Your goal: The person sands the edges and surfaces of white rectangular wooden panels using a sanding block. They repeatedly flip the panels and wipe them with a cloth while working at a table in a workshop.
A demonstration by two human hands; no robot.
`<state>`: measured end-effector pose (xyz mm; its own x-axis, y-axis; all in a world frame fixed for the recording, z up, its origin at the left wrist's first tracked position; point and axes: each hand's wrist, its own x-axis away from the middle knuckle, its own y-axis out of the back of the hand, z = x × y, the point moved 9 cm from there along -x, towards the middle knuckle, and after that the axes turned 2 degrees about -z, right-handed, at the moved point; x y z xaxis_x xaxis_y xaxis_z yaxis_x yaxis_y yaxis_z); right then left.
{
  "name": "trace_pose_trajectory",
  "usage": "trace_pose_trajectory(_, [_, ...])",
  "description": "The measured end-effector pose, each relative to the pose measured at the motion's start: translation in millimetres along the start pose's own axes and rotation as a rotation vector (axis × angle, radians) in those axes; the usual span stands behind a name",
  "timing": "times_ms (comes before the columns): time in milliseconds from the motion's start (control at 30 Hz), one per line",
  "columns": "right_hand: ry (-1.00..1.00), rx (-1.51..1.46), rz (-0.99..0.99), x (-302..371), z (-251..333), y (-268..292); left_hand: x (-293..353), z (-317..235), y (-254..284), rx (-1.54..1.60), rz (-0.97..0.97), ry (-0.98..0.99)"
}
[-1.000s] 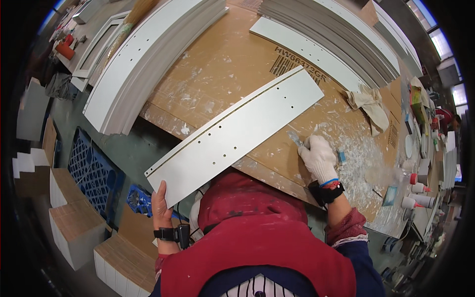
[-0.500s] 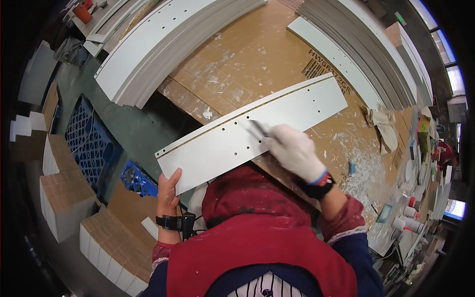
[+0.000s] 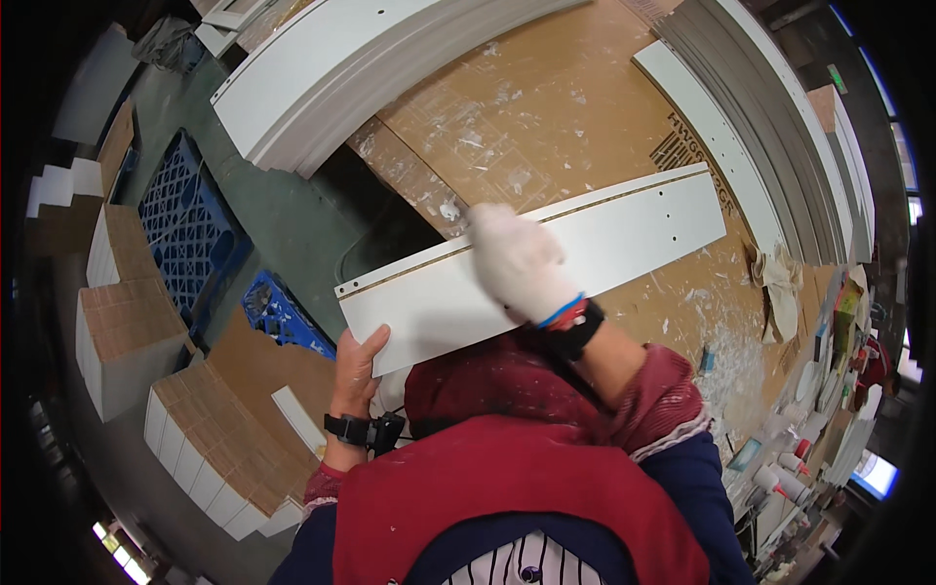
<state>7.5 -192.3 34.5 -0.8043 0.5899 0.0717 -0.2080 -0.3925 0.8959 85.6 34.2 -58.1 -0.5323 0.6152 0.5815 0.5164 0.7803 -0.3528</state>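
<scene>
A long white board [image 3: 624, 239] with drilled holes and a narrow brown groove [image 3: 409, 271] along its far edge lies slanted in front of me, partly over the cardboard-covered bench. My bare left hand [image 3: 359, 366] grips its near left corner, with the thumb on top. My right hand [image 3: 517, 263], in a white glove, is closed over the middle of the board at the groove. It is blurred by motion. The glove hides most of a thin dark tool, whose kind I cannot make out. Several holes in the board's middle are hidden under this hand.
Stacks of white boards stand at the far left [image 3: 322, 88] and far right [image 3: 780, 117] of the bench [image 3: 546, 117]. A cloth [image 3: 777, 292] and glue bottles [image 3: 780, 478] lie to the right. On the left are a blue pallet [image 3: 185, 224], a blue crate [image 3: 278, 312] and cartons [image 3: 210, 439].
My right hand has moved left and away from me, from the drilled holes to the groove. The view has shifted, so the board sits farther right. My left hand keeps its grip.
</scene>
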Motion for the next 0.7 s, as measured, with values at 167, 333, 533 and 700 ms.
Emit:
trace_pose_trajectory(167, [-0.296,0.099,-0.056,1.7,-93.3,54.1,0.4,1.0,1.1,0.01,-0.011,0.002])
trace_pose_trajectory(333, [-0.657,0.341,-0.257,21.3,-216.9,123.5,0.1,2.6,4.4,0.013,-0.033,0.003])
trace_pose_trajectory(533, [-0.803,0.502,-0.15,41.6,-279.9,166.4,0.3,5.0,1.3,0.029,-0.035,0.019])
trace_pose_trajectory(700, [-0.666,0.537,-0.109,26.7,-246.0,132.8,3.1,13.0,-4.1,0.039,0.007,0.063])
